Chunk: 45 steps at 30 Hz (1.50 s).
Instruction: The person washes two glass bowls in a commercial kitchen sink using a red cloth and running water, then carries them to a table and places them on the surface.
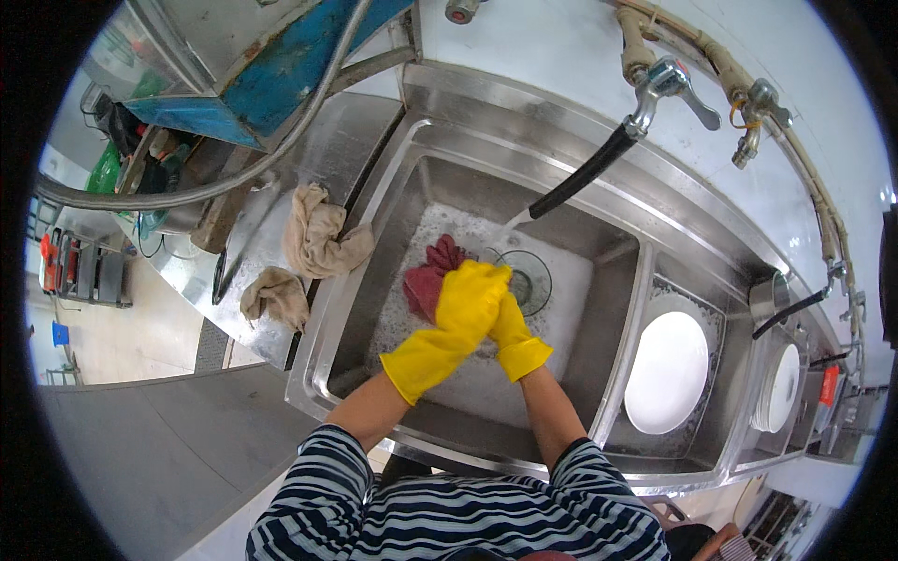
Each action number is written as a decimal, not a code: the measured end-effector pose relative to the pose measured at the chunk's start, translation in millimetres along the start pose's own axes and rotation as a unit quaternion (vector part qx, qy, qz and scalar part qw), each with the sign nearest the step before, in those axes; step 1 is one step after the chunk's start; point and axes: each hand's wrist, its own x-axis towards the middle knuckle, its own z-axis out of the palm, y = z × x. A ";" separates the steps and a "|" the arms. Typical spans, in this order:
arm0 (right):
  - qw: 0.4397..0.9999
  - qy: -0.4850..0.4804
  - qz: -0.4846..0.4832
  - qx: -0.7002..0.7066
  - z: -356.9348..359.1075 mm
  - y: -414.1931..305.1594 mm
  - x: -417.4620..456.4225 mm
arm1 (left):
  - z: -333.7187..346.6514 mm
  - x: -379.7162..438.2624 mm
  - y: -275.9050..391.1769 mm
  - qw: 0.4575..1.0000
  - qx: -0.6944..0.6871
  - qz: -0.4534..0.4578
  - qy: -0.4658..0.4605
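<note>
My left hand (468, 300) and my right hand (512, 322), both in yellow rubber gloves, are pressed together over the middle of a stainless-steel sink basin (600, 340). A dark red cloth (423, 291) juts out on the left from under my left hand, which is closed on it. The fingers of my right hand are largely hidden behind the left, so its hold is unclear. Just beyond my hands a round clear glass vessel (537, 280) sits in foamy water. A black hose (582, 172) on the wall tap (663, 84) runs water into the basin.
Two crumpled beige cloths (319, 231) (277, 298) lie on the steel counter left of the basin. A large white oval plate (666, 372) is in the adjoining basin. Stacked white plates (779, 389) stand farther right. A braided metal hose (280, 151) arches across the upper left.
</note>
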 end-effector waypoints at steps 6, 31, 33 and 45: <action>0.971 -0.120 0.123 0.165 -14.0 -17.0 -3.3 | -6.8 35.8 -35.5 0.990 0.045 -0.080 -0.109; 0.661 0.091 0.216 0.713 31.1 10.2 40.7 | -14.2 -68.3 -62.8 0.443 -0.828 -0.335 0.071; 0.633 0.097 0.280 0.715 29.7 -4.2 43.7 | -24.5 -60.0 -57.6 0.489 -0.804 -0.329 0.080; 0.985 0.103 -0.054 -0.128 8.9 -79.4 66.4 | -34.3 -55.8 -22.5 0.694 -0.615 -0.374 0.014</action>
